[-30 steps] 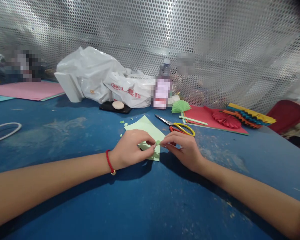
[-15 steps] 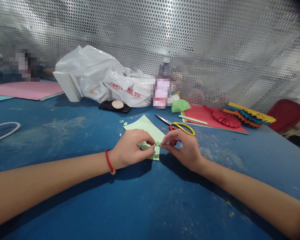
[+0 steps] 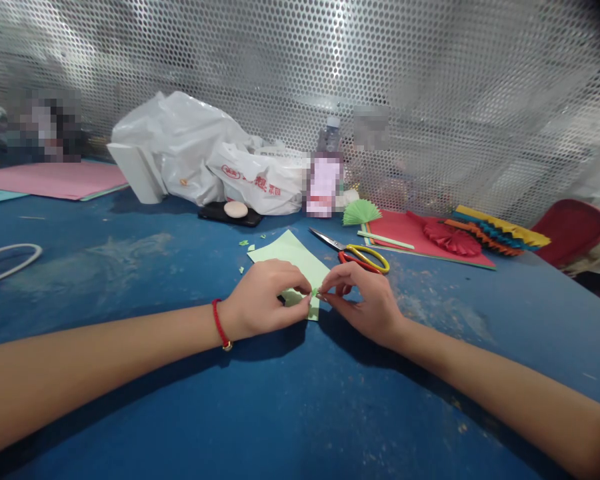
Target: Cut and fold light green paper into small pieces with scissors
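Between the fingertips of both hands is a small green paper piece (image 3: pixel 315 292), mostly covered by the fingers. My left hand (image 3: pixel 270 297), with a red braided bracelet (image 3: pixel 219 325) at its wrist, pinches the piece from the left. My right hand (image 3: pixel 365 300) pinches it from the right. Beneath the hands lies a light green sheet of paper (image 3: pixel 293 250), partly hidden by the left hand. Scissors (image 3: pixel 353 252) with red and yellow handles rest just beyond the right hand. Tiny green paper scraps (image 3: pixel 243 243) lie left of the sheet.
White plastic bags (image 3: pixel 190 147), a black phone (image 3: pixel 230 215) with a round pale object (image 3: pixel 236 210) and a bottle (image 3: pixel 325 167) stand along the back. To the right are a green paper fan (image 3: pixel 362 212), red paper (image 3: pixel 405 230) and pleated strips (image 3: pixel 500 227). Pink sheets (image 3: pixel 55 180) lie left.
The small green piece has turned or been folded slightly between the fingertips, and less of it shows. The right fingertips have shifted a little toward the left hand.
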`<state>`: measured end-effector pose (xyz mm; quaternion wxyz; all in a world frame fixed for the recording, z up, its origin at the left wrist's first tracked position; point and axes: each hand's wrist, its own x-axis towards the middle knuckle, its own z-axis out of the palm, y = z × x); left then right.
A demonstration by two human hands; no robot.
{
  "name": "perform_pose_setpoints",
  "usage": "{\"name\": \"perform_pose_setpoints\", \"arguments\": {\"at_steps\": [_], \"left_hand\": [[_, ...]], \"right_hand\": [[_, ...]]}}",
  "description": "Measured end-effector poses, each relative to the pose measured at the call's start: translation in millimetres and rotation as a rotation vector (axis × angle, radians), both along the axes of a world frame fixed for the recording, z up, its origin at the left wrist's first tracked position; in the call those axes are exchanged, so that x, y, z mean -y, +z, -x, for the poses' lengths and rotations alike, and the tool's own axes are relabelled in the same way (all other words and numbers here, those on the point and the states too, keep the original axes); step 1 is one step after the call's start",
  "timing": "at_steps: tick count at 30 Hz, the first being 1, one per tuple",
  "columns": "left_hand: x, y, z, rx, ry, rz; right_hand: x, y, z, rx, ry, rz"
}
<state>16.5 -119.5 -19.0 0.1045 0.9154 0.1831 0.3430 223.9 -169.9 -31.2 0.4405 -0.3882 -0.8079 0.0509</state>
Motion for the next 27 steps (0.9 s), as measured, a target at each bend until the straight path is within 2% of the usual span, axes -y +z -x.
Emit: {"name": "perform_pose_setpoints", "arguments": {"at_steps": [6,15,27], "left_hand": [[-0.2,-0.1,0.7,-0.037,-0.014,0.029],[-1.3,-0.6,0.8,-0.086,-0.051,-0.038],[-4.2,-1.0,0.7,-0.059,-0.071,-0.006]], "right_hand": [[0.3,-1.6,-1.0,0.04,0.057,0.006],[-0.5,-2.7,0.3,-0.033,-0.009,0.037],[-1.1,-1.6,-1.4,-0.154,-0.017,0.165]]}}
